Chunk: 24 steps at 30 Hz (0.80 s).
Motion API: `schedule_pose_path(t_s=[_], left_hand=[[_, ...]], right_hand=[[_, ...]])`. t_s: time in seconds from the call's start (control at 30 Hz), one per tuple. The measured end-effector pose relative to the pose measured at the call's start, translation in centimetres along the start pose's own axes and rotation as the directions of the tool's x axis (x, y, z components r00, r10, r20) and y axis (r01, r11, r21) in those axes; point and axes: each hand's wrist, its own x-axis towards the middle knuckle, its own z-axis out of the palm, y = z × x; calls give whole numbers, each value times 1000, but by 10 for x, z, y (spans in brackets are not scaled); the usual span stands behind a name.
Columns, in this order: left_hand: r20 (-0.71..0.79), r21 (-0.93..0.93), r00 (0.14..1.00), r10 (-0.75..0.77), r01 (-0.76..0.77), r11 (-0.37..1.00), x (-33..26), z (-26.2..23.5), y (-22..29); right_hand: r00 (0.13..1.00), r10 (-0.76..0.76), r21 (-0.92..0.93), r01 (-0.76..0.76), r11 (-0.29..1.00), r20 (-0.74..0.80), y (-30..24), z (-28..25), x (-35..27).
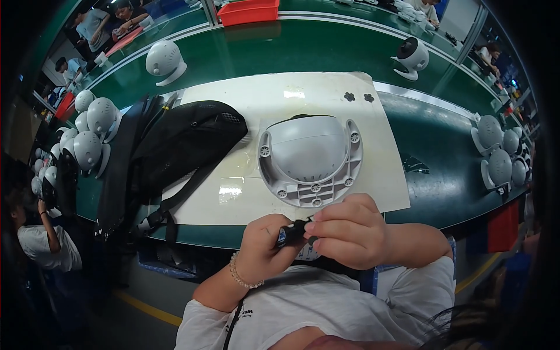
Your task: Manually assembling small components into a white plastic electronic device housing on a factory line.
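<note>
Fingers of the left hand clamped a black object, while the right hand, angled inward, pinched at its three o'clock end. A smooth-domed white plastic housing lay at twelve o'clock.

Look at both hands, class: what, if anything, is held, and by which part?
A small black object: the left hand grips its left part; the right hand pinches at its right end. Its exact kind is hidden.
</note>
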Motion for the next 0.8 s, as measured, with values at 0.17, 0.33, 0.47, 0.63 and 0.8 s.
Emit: schedule_pose_path(t_s=[0.17, 0.33, 0.47, 0.63, 0.8], left_hand=[[-12, -1, 1000, -23, 23, 1000, -4, 1, -5], [21, 21, 1000, -20, 20, 1000, -1, -2, -2], [39, 13, 999, -23, 23, 1000, -2, -4, -5], [67, 71, 998, -1, -4, 997, -1, -6, -2], [66, 101, 995, 72, -78, 992, -5, -1, -7]], right_hand=[[988, 145, 78, -141, 987, -47, 4, 8, 1], [997, 81, 73, -81, 994, 12, 0, 5, -2], [989, 145, 278, -137, 951, -8, 4, 8, -4], [986, 169, 401, -149, 904, -14, 5, 2, -4], [964, 264, 581, -238, 778, 41, 4, 1, -1]])
